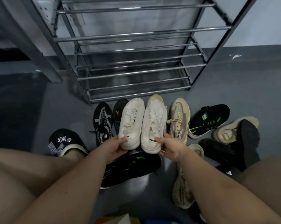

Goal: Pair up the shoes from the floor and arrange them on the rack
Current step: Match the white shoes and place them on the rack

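Overhead, head view: two off-white laced sneakers, left sneaker (131,123) and right sneaker (154,125), held side by side, toes toward the metal shoe rack (133,62), above the floor (233,81). Left hand (115,147) fingers curl round one heel; right hand (170,148) fingers grip the other. Two black-green trainers, one (208,120) right, one (133,167) below.

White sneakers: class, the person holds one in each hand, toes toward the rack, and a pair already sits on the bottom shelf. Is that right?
One detail is wrong. In the head view the left hand and right hand each grip a white sneaker, toes toward the rack, but its shelves hold no shoes yet.
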`<state>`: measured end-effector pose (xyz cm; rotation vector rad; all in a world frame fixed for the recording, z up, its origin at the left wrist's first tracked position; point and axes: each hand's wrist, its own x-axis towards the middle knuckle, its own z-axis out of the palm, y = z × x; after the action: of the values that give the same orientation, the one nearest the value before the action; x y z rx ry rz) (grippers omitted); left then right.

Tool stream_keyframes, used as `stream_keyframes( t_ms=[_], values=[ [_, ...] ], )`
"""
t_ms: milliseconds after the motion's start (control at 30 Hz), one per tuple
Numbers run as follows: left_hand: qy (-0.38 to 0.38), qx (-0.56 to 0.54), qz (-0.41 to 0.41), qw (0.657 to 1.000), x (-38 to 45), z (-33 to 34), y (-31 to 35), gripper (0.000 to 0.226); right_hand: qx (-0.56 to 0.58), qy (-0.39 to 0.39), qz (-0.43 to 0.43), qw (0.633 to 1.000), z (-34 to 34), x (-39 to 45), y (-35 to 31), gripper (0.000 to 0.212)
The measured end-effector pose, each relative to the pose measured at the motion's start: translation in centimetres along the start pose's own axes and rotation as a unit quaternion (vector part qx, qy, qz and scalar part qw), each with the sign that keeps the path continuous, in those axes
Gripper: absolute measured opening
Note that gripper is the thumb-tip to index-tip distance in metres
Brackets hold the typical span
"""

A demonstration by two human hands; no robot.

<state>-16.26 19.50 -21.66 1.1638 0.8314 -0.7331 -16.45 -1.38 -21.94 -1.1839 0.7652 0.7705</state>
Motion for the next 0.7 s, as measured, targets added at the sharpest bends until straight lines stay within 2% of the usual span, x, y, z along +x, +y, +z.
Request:
stream_keyframes(
  t_ms=[200,333,500,700],
  values=[
    [-0.027,0.0,0.016,1.0,-2.7,1.7,0.6,0.036,0.044,-0.017,-0.011,0.999,-2.1,-3.4,-0.8,0.024],
    [-0.043,-0.026,0.032,0.998,-4.3,3.4,0.9,0.036,0.041,-0.012,-0.057,0.997,-2.9,-5.5,-1.5,0.031],
    [-0.066,-0.004,0.05,0.997,-6.2,5.9,2.2,0.035,0.038,-0.002,-0.108,0.993,-4.5,-8.6,-3.0,0.04],
    [-0.107,-0.013,0.058,0.993,-8.8,9.4,4.6,0.025,0.03,0.007,-0.137,0.99,-6.9,-12.7,-6.3,0.039]
  ],
)
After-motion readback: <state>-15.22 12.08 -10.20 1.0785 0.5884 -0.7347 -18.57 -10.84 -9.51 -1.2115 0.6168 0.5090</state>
